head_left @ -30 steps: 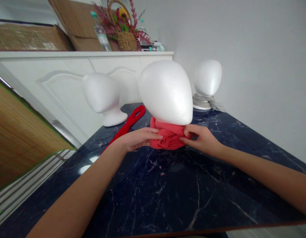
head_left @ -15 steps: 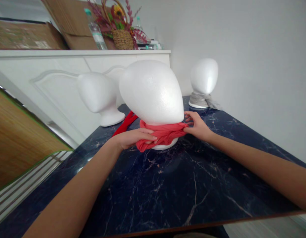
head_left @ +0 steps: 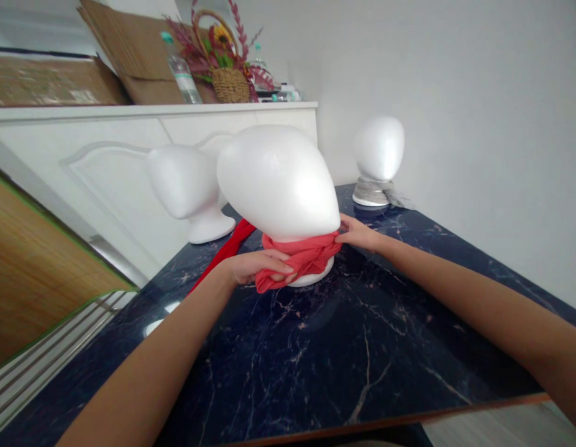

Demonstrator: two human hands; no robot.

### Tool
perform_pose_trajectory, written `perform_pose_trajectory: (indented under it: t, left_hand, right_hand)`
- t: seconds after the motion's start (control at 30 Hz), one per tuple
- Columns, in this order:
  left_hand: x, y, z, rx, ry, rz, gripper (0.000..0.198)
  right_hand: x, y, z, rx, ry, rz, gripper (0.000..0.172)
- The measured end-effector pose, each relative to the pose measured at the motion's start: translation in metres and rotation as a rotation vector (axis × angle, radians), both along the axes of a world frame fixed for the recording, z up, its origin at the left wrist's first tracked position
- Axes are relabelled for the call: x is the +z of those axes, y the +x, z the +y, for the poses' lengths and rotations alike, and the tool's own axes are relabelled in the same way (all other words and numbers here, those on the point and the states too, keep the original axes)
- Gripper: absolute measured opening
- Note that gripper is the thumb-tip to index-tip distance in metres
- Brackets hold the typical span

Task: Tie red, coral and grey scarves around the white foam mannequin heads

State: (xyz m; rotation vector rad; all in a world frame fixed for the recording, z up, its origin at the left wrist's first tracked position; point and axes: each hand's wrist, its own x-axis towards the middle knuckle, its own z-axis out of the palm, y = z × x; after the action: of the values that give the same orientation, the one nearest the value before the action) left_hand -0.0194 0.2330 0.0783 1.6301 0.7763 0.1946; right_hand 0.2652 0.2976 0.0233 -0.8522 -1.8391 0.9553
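Note:
A white foam mannequin head (head_left: 278,180) stands on the dark blue marbled table (head_left: 315,372), its base showing below a red scarf (head_left: 310,251) wound around its neck. On the near left side of the neck, my left hand (head_left: 257,266) is closed on a bunched fold of the scarf. My right hand (head_left: 357,234) pinches the scarf at the right side of the neck, with some fingers hidden behind the head. A brighter red length of cloth (head_left: 227,248) lies on the table behind my left wrist.
A bare foam head (head_left: 185,183) stands at the back left. Another foam head (head_left: 379,148) with a grey scarf (head_left: 374,189) around its neck stands at the back right, near the wall. A white cabinet (head_left: 115,133) carries a flower basket (head_left: 230,84), bottles and cardboard boxes (head_left: 50,81).
My right hand has moved slightly left, closer against the neck, and the scarf's right side sits tighter there. My left hand keeps its hold. The view has shifted slightly.

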Motion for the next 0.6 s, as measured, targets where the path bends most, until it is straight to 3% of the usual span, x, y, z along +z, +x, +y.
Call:
perform_pose_trajectory:
  t: [0.13, 0.27, 0.47, 0.6]
  left_hand:
    - [0.005, -0.013, 0.006, 0.029, 0.021, 0.029, 0.02]
    - [0.021, -0.034, 0.007, 0.048, 0.107, 0.136, 0.016]
    - [0.032, -0.055, 0.005, 0.158, 0.322, 0.173, 0.017]
    - [0.023, -0.056, 0.006, 0.176, 0.259, 0.035, 0.02]
  right_hand:
    - [0.004, -0.003, -0.01, 0.297, -0.186, 0.109, 0.086]
    - [0.012, -0.008, -0.022, 0.427, -0.282, 0.07, 0.094]
    - [0.02, -0.018, -0.045, 0.271, -0.17, -0.111, 0.084]
    - [0.019, -0.017, -0.054, 0.092, 0.073, -0.233, 0.069]
